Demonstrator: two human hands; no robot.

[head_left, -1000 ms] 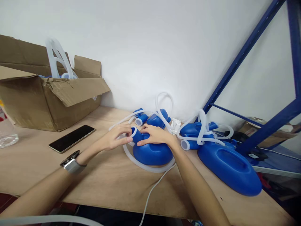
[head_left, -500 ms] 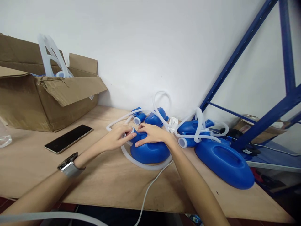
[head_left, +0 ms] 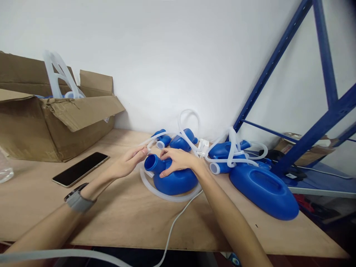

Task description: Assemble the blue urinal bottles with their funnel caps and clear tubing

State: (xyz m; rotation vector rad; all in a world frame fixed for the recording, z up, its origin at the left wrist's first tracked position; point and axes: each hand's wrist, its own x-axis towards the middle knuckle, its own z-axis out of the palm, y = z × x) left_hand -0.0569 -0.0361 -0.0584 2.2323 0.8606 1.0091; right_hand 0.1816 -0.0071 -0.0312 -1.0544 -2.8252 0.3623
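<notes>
A blue portable urinal bottle (head_left: 178, 182) lies on the table in front of me, its wide round mouth (head_left: 152, 165) uncovered and facing left towards me. My right hand (head_left: 179, 161) is wrapped over the bottle's neck and handle, thumb on the near side. Just left of the mouth, my left hand (head_left: 128, 163) pinches a small white cap (head_left: 149, 151), mostly hidden by the fingers. A clear white tube (head_left: 167, 197) curves on the table around the bottle's near side.
More blue bottles with white tubes lie behind and at right, one large bottle (head_left: 264, 191) nearest. A phone (head_left: 80, 168) and an open cardboard box (head_left: 80, 115) are at left. A blue metal rack (head_left: 319, 122) stands right; a white cable (head_left: 174, 222) crosses the front edge.
My left hand has pulled the white cap off the bottle's mouth and moved slightly left, leaving the blue opening exposed. My right hand keeps its hold on the bottle.
</notes>
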